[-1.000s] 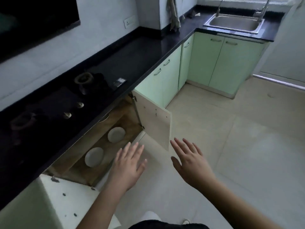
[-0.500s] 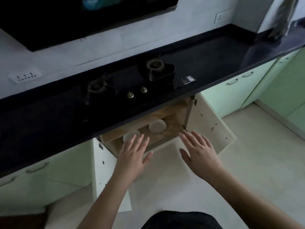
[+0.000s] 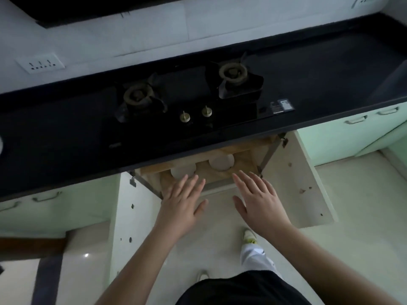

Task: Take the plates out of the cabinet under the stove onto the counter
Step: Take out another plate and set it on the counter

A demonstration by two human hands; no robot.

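1. Overhanging the open cabinet (image 3: pixel 240 159), the black tabletop (image 3: pixel 319 84) half hides two white plates (image 3: pixel 221 162) inside.
2. Left hand (image 3: pixel 181 203) and right hand (image 3: pixel 259 201) hover flat, fingers spread, holding nothing, between swung-out doors (image 3: pixel 308 190).

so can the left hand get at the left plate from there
Probably yes: the left hand is open just before the left plate, both doors stand open, and only the counter edge overhangs it.

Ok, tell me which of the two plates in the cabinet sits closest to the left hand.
The left plate: it lies just beyond the left hand, while the right plate sits farther back.
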